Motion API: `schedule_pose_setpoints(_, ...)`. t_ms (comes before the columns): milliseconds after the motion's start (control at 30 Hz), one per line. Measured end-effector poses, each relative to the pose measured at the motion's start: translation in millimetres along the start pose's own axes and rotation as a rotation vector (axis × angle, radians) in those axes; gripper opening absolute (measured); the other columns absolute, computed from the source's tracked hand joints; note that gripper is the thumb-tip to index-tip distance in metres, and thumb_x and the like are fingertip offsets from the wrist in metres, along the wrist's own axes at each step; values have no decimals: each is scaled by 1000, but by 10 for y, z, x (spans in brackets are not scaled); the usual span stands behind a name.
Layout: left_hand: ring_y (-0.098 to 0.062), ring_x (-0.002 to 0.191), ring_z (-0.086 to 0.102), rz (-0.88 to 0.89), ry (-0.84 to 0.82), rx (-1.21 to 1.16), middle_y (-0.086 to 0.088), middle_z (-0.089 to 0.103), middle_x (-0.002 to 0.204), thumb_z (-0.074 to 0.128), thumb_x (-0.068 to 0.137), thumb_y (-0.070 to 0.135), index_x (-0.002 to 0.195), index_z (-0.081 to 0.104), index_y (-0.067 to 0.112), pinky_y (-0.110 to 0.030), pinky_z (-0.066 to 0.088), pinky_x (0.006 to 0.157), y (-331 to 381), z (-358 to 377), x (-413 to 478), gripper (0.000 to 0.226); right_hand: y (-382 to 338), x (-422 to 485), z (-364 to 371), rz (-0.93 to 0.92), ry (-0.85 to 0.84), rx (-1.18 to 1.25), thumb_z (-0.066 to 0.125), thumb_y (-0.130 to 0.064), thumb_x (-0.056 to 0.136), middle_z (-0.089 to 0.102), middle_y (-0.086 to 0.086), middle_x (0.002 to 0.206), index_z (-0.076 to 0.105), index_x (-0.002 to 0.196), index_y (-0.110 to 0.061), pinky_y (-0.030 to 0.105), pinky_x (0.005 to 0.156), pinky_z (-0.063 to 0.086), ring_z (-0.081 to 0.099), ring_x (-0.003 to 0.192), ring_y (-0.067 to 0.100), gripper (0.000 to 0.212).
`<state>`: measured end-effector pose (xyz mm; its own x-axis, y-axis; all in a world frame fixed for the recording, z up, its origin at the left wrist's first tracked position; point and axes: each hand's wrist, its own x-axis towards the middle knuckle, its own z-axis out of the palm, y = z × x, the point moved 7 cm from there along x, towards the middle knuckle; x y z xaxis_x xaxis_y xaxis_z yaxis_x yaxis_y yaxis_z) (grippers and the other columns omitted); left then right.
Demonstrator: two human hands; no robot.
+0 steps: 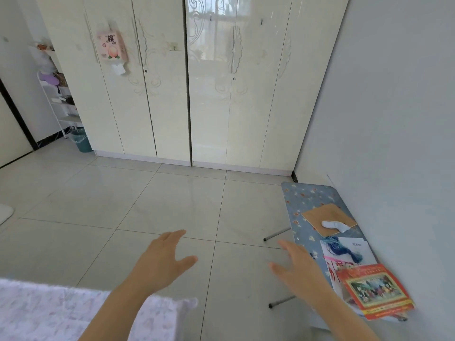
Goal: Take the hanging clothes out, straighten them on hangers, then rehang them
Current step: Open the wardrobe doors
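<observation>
A tall cream wardrobe [192, 82] with glossy doors stands across the room, and all its doors are closed. No clothes or hangers show. My left hand [163, 257] is stretched out over the tiled floor, fingers straight and spread, holding nothing. My right hand [299, 264] reaches forward the same way, empty, just left of the low table's edge. Both hands are well short of the wardrobe.
A low folding table [299, 200] with a blue patterned cover stands against the right wall, carrying a brown board, a white object, papers and a red booklet [376, 294]. A bed corner [49, 311] lies at the lower left. A teal bin [81, 140] and white shelf stand far left.
</observation>
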<state>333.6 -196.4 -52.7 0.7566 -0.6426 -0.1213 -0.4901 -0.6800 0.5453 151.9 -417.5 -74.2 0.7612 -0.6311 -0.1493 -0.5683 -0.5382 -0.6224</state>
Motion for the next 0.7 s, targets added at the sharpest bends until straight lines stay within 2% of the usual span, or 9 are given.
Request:
schedule_pose_setpoints(333,-13,133,30,27,13,-21,6,32,145,57,85,49,142,27,29,-28,27,106,267,-130,2398,68,-188,2363,-294,-72,49,11,59,-34,88,35,-5,140,32,141,-23,18,99,25,34,128,10,60)
schedule_pose_setpoints(700,-13,133,31,-24,-9,-6,7,31,146,55,86,49,144,25,28,-28,28,105,604,-516,5015,68,-500,5059,-735,-87,-34,-30,56,-39,89,33,-7,141,29,142,-26,21,102,26,35,128,10,61)
